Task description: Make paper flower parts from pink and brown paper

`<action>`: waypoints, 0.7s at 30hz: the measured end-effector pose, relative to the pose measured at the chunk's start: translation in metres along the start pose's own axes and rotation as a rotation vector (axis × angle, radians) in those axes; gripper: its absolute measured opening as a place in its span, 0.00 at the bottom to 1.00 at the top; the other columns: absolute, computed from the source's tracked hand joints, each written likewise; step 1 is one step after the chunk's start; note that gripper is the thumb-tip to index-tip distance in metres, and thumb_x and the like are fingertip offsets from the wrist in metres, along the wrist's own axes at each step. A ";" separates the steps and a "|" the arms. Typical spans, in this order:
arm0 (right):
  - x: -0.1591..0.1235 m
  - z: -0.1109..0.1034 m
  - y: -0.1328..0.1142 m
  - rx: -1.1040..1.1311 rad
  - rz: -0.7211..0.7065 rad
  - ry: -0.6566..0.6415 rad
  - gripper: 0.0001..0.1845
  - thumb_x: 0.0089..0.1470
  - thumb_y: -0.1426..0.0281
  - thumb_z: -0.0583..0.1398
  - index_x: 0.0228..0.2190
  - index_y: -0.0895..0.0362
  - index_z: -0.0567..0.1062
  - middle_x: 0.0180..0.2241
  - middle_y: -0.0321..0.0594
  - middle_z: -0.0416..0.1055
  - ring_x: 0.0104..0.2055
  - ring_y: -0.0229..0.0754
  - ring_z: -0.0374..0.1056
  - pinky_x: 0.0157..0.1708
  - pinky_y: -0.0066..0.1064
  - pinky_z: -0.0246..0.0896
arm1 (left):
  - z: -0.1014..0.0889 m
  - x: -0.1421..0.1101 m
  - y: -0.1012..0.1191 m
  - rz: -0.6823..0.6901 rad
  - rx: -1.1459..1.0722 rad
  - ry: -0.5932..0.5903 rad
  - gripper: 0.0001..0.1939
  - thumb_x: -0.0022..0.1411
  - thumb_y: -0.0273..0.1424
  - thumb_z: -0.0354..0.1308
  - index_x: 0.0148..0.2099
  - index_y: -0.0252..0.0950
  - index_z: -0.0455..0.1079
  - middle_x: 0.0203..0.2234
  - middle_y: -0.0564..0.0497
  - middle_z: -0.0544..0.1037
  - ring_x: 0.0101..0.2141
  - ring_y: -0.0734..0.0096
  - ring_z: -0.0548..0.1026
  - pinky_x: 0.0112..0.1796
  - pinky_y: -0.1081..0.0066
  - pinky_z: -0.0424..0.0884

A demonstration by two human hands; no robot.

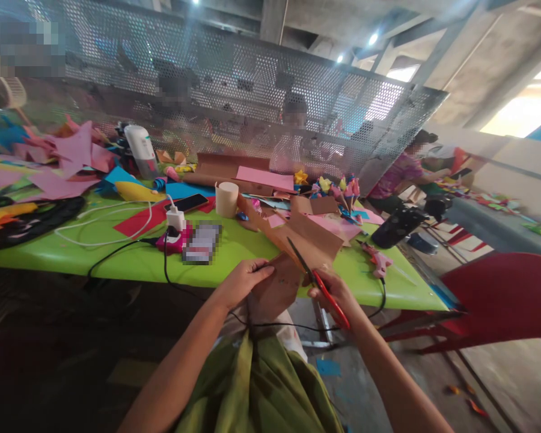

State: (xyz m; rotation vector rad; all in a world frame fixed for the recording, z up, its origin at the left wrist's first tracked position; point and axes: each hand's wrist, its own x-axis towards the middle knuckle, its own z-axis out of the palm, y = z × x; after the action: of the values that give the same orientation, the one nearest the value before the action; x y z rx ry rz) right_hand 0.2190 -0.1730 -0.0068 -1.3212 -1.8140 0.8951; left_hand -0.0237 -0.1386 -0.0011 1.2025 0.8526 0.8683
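My left hand (246, 281) pinches the near left edge of a folded piece of brown paper (277, 288), thumb on top. In my right hand (336, 293) are scissors (328, 294) with red handles, the dark blade pointing up and left across the paper. The lower blade is hidden, so how far the scissors are spread does not show. More brown paper (313, 237) extends from there onto the green table (234, 240). The near part of the sheet hangs over the table's front edge, above my lap.
Left of my hands are a phone (202, 243), a pink power strip (169, 242) with a white charger, and cables. A pink glue gun (379, 261) and a black bottle (399, 225) lie at right. A perforated metal screen (234, 90) stands behind. A red chair (500, 294) is at right.
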 end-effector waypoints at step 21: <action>0.032 0.027 -0.027 0.509 0.050 0.258 0.26 0.38 0.63 0.71 0.39 0.53 0.69 0.25 0.28 0.63 0.23 0.33 0.59 0.22 0.25 0.55 | 0.023 0.013 -0.015 -0.035 -0.274 0.201 0.26 0.33 0.39 0.76 0.37 0.32 0.80 0.33 0.43 0.84 0.37 0.56 0.79 0.44 0.61 0.72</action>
State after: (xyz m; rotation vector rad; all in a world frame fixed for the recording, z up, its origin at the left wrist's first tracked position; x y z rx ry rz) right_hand 0.1758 -0.1520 0.0068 -1.0956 -1.2512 1.0702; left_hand 0.0039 -0.1387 -0.0132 0.8698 0.8798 1.0529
